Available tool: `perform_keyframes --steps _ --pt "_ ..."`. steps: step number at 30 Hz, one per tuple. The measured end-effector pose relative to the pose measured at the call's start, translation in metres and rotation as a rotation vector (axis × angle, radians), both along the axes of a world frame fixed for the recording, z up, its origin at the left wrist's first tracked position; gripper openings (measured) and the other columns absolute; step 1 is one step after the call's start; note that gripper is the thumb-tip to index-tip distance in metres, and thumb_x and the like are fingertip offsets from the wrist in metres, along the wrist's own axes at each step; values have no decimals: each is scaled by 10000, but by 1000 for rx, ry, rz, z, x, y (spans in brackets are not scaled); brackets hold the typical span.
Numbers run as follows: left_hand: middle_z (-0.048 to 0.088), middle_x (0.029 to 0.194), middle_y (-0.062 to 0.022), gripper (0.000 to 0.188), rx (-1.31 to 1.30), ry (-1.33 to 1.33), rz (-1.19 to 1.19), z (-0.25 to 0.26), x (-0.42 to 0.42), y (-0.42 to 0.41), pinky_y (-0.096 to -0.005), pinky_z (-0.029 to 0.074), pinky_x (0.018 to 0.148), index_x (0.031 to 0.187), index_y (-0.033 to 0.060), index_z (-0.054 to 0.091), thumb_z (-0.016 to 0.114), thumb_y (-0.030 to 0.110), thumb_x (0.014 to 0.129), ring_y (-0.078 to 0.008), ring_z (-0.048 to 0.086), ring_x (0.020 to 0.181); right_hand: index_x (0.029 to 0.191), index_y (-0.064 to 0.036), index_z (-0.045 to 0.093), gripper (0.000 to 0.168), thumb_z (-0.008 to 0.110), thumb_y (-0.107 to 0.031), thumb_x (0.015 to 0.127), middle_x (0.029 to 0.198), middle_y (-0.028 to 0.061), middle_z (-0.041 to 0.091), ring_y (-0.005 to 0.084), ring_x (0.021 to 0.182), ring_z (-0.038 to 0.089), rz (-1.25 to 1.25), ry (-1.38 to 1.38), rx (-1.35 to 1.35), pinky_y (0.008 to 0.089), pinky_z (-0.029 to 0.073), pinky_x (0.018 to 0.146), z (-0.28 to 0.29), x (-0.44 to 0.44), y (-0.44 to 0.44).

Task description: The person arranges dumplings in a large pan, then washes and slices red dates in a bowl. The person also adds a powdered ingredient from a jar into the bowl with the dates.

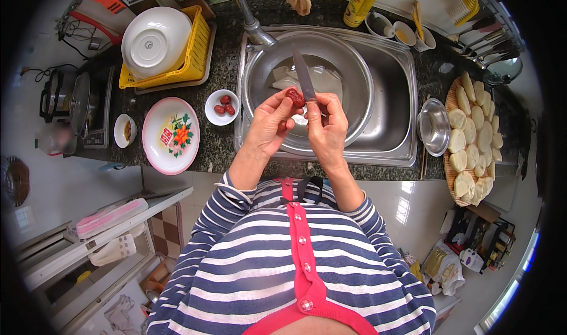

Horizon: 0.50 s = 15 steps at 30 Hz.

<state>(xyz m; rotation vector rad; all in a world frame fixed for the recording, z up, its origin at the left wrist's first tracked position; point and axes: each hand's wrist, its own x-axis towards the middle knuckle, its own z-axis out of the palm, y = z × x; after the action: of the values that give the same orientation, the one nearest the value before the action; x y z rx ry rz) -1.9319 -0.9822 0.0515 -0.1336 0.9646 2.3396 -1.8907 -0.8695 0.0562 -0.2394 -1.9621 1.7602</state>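
Between the thumb and fingers of my left hand point(272, 120) is a wrinkled red date, likely a jujube point(295, 97), and another red piece shows lower in the same palm. A knife point(303, 74) is in my right hand point(327, 124), its blade pointing up and away, close beside the date. Both hands are over a large steel basin point(362, 87) set in the left part of the sink, with water and pale pieces point(325, 80) inside. Left of the sink, a small white bowl point(213, 117) holds several red dates point(225, 99).
A floral enamel plate point(155, 127), a small bowl point(118, 133) and a yellow basket point(199, 43) are at left. The faucet point(259, 34) stands behind the basin. Right of the sink point(409, 113) are a steel bowl point(433, 127) and a woven tray point(452, 178) of pale slices.
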Motion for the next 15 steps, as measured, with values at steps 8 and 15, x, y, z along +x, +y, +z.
perform_keyframes --steps 8,15 --pt "600 887 -57 252 23 25 35 1 -1 1 -152 419 464 1031 40 547 576 137 800 -118 576 755 861 12 526 100 547 27 765 781 81 513 130 599 526 -4 54 74 222 397 476 10 -1 0" --pt "599 873 -65 231 -6 90 77 2 0 3 -151 424 473 1009 23 555 573 124 802 -98 553 700 855 15 530 110 541 52 752 739 76 498 129 574 517 -1 88 96 224 393 460 5 -1 0"
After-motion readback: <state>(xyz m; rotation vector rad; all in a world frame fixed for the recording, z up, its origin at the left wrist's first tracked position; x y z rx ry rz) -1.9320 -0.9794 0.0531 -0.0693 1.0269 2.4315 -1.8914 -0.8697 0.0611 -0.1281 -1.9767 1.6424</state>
